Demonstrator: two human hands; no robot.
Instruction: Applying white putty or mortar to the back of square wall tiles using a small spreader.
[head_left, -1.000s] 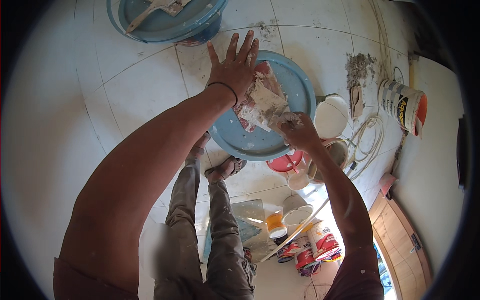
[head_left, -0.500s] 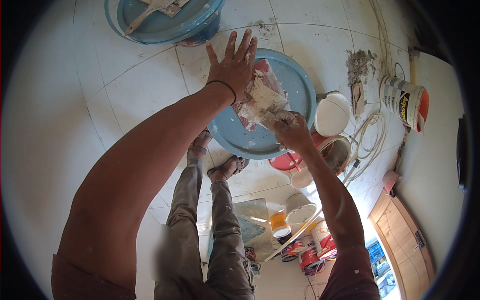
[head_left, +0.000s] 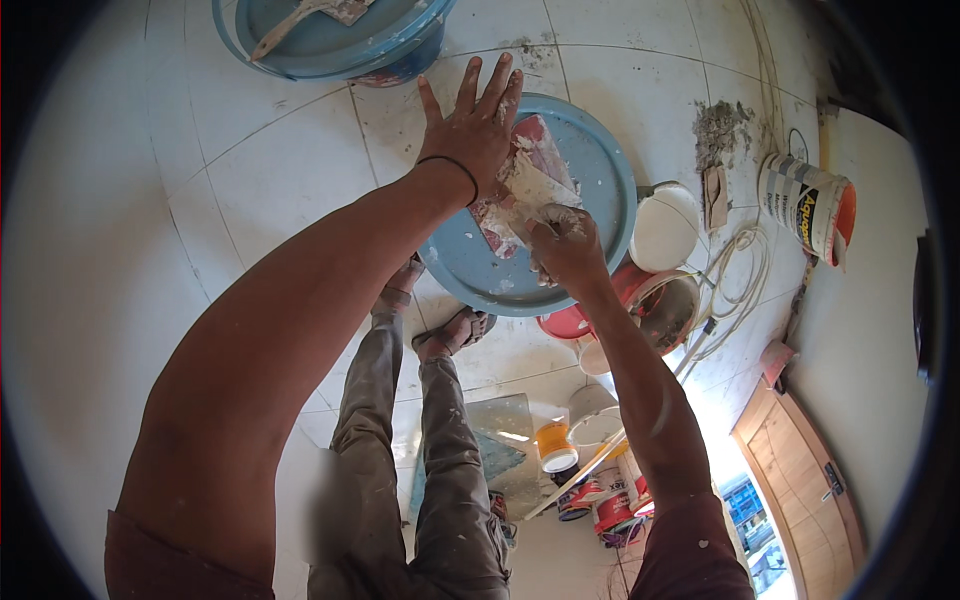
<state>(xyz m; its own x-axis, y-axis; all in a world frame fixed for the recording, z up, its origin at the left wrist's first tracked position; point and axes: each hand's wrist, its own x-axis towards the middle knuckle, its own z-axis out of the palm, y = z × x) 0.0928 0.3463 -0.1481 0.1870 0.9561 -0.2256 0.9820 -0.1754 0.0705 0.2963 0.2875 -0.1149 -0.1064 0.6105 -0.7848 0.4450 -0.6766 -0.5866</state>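
A red board (head_left: 540, 140) lies on a round blue lid (head_left: 590, 240), with lumpy off-white paste (head_left: 530, 182) heaped across it. At the board's left edge is my left hand (head_left: 468, 140), palm down with fingers stretched and spread, pointing away from me; whether the palm presses on the board is hidden. My right hand (head_left: 568, 245), smeared with paste, is closed at the near end of the heap. It grips what looks like a putty knife, whose handle the fingers cover and whose blade blends into the paste.
At the far left a flat brush (head_left: 285, 30) rests on a blue lidded bucket (head_left: 350, 55). Right of the blue lid stand a white tub (head_left: 664, 228), a red bucket (head_left: 625, 285) and coiled cable (head_left: 740, 275). A paint bucket (head_left: 800, 205) lies tipped near the wall.
My right hand has shifted slightly left and turned over the paste, hiding more of the tool. The left hand stays spread beside the board, a touch farther from me.
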